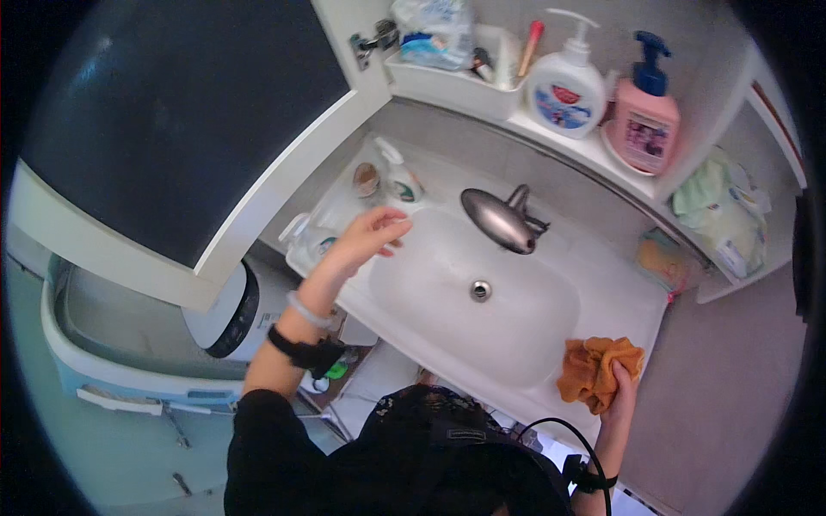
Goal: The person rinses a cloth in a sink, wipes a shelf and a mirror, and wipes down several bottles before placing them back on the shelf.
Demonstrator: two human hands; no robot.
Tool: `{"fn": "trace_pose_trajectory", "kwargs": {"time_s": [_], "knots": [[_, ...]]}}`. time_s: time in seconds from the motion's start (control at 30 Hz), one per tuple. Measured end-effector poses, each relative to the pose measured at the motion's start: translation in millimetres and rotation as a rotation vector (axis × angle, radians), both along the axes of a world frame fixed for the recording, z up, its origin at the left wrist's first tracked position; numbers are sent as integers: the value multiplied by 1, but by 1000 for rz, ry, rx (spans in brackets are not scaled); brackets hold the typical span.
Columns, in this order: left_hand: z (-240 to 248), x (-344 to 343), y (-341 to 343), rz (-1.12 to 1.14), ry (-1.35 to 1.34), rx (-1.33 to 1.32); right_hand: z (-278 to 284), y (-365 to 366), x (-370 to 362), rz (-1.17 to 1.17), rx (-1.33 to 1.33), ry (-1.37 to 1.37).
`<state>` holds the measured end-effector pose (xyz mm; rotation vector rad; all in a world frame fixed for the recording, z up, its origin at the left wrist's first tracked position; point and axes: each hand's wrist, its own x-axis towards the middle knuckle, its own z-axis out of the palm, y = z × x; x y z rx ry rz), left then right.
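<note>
A crumpled orange-brown cloth (594,375) is bunched in my right hand (621,391), over the right front edge of the white sink (413,297). My left hand (372,236) hovers above the sink's left rim with its fingers loosely apart and nothing in them. Just beyond it stand a white spray bottle (401,176) and a small glass jar (366,181) on the counter corner. Another white bottle (299,230) lies beside my left wrist, partly hidden. Behind the basin is a dark metal faucet (499,220), and the round drain (480,291) shows in the bowl.
An open mirror door (284,172) swings out at the left, close to my left arm. The shelf above the sink bears a white pump bottle (568,90), a pink pump bottle (645,120), a white bin (456,82) and a wipes pack (727,211). At lower left sits a tub (60,318).
</note>
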<state>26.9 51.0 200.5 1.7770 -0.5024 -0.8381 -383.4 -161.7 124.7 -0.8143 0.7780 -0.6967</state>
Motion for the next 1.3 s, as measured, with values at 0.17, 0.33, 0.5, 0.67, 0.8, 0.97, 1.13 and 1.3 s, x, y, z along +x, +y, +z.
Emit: {"fn": "trace_pose_trajectory", "kwargs": {"time_s": [0.17,0.33,0.5,0.67,0.8,0.97,1.13,1.3], "knots": [[-155,67,40,675,40,77,-4,14,22,-4,-72,125],[-205,130,-2,780,-646,171,10,27,29,-182,-112,166],[-212,163,-44,843,-618,311,2,44,24,-282,-97,204],[-229,179,-24,890,-709,174,-1,61,25,-257,-80,186],[-210,139,2,778,-753,29,-1,68,20,-268,-60,135],[-85,35,35,396,-781,-172,-1,59,14,-220,-90,5],[137,-19,39,409,-1302,-454,9,50,9,-77,-182,-158],[285,14,5,221,-1215,-767,17,52,14,-59,-209,-216]]}}
